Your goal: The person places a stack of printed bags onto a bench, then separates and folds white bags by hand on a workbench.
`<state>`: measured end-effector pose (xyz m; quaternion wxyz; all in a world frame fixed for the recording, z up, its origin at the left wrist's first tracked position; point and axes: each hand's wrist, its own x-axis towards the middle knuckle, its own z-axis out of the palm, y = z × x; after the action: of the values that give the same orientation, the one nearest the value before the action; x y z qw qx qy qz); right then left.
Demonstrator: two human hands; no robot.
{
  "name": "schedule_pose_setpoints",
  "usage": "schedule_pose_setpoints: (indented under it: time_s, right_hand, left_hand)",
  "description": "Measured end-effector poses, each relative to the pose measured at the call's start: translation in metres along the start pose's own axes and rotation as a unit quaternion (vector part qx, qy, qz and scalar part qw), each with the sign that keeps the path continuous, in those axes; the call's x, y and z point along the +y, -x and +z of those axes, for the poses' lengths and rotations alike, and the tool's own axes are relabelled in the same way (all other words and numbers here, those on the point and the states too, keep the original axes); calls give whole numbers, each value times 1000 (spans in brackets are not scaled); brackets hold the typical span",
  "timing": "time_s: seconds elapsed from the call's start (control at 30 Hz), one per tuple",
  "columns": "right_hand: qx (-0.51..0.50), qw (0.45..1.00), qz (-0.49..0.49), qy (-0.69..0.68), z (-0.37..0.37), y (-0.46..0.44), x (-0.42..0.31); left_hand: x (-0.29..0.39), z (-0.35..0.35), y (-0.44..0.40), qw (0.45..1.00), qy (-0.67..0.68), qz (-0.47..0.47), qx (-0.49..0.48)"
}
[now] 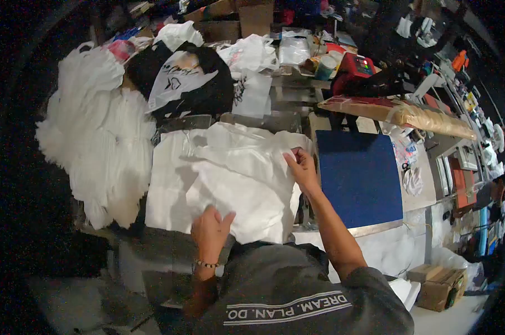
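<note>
White cloth (241,190) lies in loose, wrinkled layers in front of me. At its upper right corner my right hand (301,167) pinches the edge between thumb and fingers. Near the cloth's lower left part is my left hand (212,226), slightly blurred, with thumb and fingers apart and nothing held. A beaded bracelet is on the left wrist. Left of the cloth hangs a large pile of white fabric pieces (96,134). A flat dark blue board (358,178) lies to the right of my right hand.
Behind the cloth are a black bag with a white printed panel (180,84) and a red device (356,70). A long wrapped roll (398,114) lies beyond the blue board. A cardboard box (439,287) stands at the lower right.
</note>
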<state>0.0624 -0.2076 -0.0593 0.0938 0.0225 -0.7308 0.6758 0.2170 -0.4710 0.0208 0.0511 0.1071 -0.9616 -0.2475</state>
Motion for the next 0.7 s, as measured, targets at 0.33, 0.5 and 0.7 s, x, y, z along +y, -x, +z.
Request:
schedule_pose_setpoints:
  time_s: [0.33, 0.5, 0.7]
  right_hand:
    - [-39, 995, 58, -75, 16, 29, -31]
    - [8, 995, 67, -73, 9, 17, 10]
    - [55, 993, 44, -99, 6, 1, -5]
  left_hand:
    - [56, 45, -104, 917, 176, 322, 160]
    - [30, 33, -82, 929, 134, 316, 141]
    - [-45, 53, -34, 914, 71, 379, 123]
